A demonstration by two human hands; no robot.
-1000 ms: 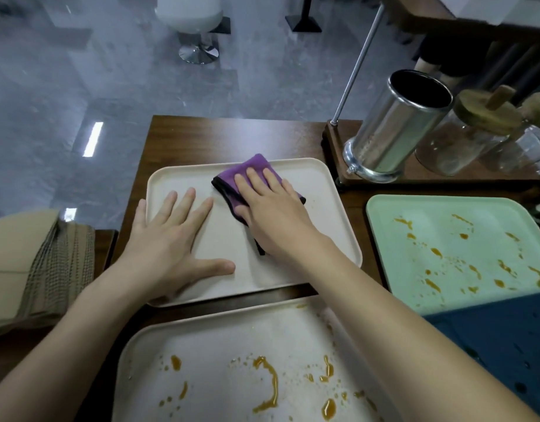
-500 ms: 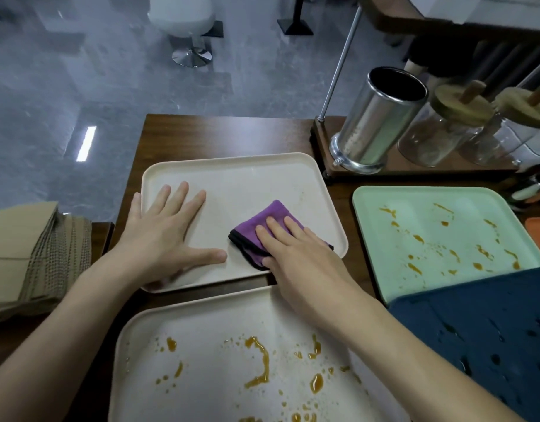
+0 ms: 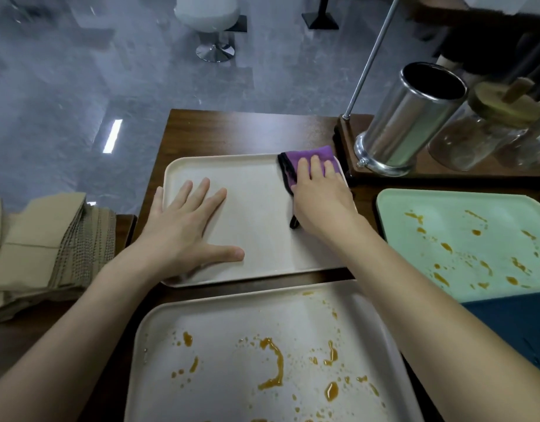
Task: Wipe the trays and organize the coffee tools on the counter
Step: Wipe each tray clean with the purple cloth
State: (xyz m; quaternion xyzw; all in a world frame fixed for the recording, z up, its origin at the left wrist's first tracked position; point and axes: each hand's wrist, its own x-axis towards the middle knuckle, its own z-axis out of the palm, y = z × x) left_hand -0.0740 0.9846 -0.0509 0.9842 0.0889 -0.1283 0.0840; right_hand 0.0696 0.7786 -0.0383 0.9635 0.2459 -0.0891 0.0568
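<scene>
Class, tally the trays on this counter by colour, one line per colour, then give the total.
Cream: 2 (wiped tray, stained cream tray)
Green: 1 (green tray)
Dark blue: 1 (dark blue tray)
Total: 4 trays

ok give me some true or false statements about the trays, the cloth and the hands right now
1. The right hand presses the purple cloth at the far right corner of the plain cream plastic tray. True.
2. The left hand lies flat on the mint green tray. False: it lies flat on the plain cream plastic tray.
3. The nearest cream tray carries brown stains. True.
4. The mint green tray is spotless. False: brown stains dot it.
5. The shiny steel cylinder stands on the plain cream plastic tray. False: it stands on a dark wooden base beyond the tray.
</scene>
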